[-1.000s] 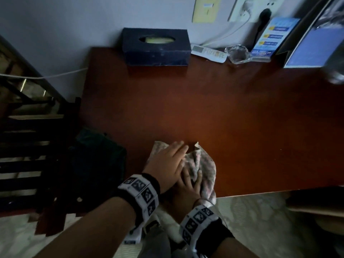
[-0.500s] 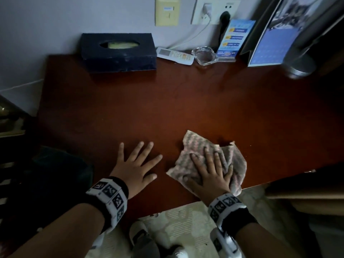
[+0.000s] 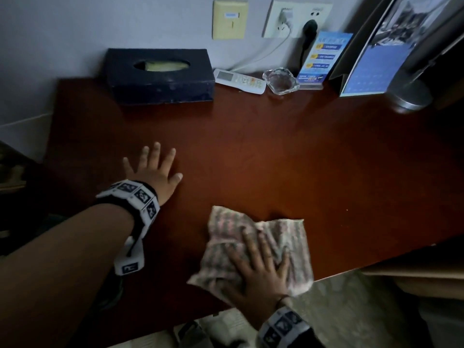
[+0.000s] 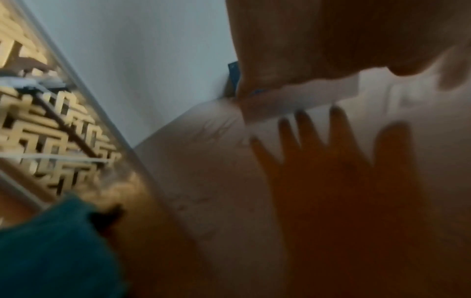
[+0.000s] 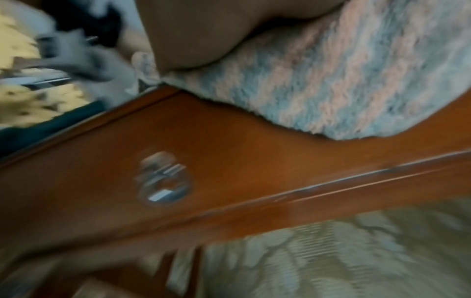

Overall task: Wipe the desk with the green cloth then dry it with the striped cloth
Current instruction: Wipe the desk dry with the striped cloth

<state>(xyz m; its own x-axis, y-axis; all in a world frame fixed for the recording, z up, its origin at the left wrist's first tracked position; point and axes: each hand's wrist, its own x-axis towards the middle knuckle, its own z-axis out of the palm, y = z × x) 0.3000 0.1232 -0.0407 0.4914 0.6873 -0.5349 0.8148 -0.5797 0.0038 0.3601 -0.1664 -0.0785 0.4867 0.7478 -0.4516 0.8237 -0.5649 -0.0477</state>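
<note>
The striped cloth (image 3: 231,237) lies crumpled on the red-brown desk (image 3: 276,151) near its front edge. My right hand (image 3: 261,267) presses flat on the striped cloth (image 5: 344,80), fingers spread over it. My left hand (image 3: 153,169) lies flat on the bare desk to the left, fingers spread and holding nothing; the left wrist view shows the same hand (image 4: 331,161) on the desk top. A dark green cloth (image 4: 51,252) sits off the desk's left end, low down and blurred.
Along the wall stand a dark tissue box (image 3: 160,76), a white remote (image 3: 238,80), a glass ashtray (image 3: 281,81), a blue card (image 3: 324,59), a calendar (image 3: 371,64) and a metal lamp base (image 3: 409,96). A drawer front with a ring pull (image 5: 163,179) hangs below the desk edge.
Both hands were together on the striped cloth; the left hand has come off and moved left and farther onto the bare desk. The right hand has slid the cloth to the right.
</note>
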